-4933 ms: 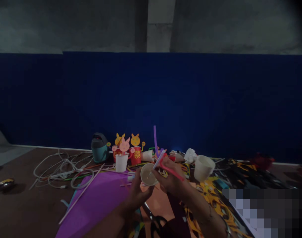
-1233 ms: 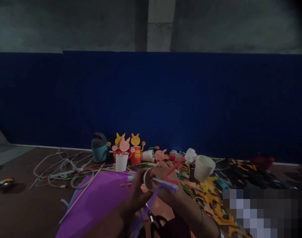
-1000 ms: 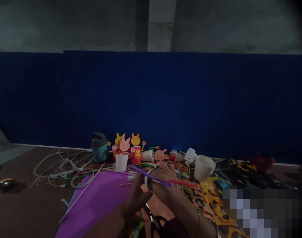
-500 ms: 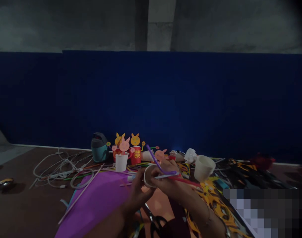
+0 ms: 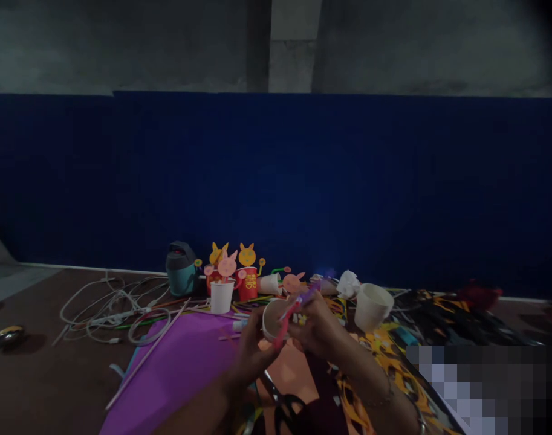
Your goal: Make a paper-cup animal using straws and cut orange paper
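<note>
Before me, a tangle of white cables (image 5: 107, 308) lies beside a teal canister (image 5: 181, 273) (dark lid on top), then red paper cups (image 5: 248, 284) with cat cutouts; a purple paper sheet (image 5: 176, 368) spreads nearer, a navy wall panel (image 5: 276, 181) behind.

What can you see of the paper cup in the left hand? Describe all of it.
The paper cup is plain off-white with a rolled rim, held in the air on a tilt, its mouth turned toward the right hand. The left hand grips it from below. A pink and purple straw in the right hand lies close by the rim; whether they touch cannot be told.
</note>
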Demonstrator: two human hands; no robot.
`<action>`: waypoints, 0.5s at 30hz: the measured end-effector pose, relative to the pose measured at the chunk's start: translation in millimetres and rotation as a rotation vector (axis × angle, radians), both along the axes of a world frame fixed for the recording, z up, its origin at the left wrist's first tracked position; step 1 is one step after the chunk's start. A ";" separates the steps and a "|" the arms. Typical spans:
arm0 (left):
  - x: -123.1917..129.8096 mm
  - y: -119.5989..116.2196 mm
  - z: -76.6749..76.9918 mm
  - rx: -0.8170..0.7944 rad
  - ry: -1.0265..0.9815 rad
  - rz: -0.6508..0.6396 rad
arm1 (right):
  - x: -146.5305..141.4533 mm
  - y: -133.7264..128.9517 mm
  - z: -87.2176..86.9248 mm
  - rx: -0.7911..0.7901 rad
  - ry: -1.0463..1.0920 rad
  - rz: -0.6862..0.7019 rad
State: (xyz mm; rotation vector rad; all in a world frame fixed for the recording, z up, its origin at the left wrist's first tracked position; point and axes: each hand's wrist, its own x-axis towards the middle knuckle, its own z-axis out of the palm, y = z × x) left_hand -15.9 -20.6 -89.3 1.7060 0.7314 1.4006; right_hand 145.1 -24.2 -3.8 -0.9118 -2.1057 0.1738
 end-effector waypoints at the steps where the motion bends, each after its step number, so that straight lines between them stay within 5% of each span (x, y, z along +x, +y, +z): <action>1: 0.7 -0.4 -0.3 -0.005 -0.007 0.006 | 0.0 1.0 -2.9 -0.011 0.016 -0.024; 9: 1.0 -1.4 -2.6 -0.037 -0.004 0.029 | 3.6 2.1 -9.1 -0.063 0.006 -0.095; 15: 2.3 1.1 -2.2 -0.045 -0.055 -0.031 | 3.0 -0.9 4.9 -0.262 0.083 0.091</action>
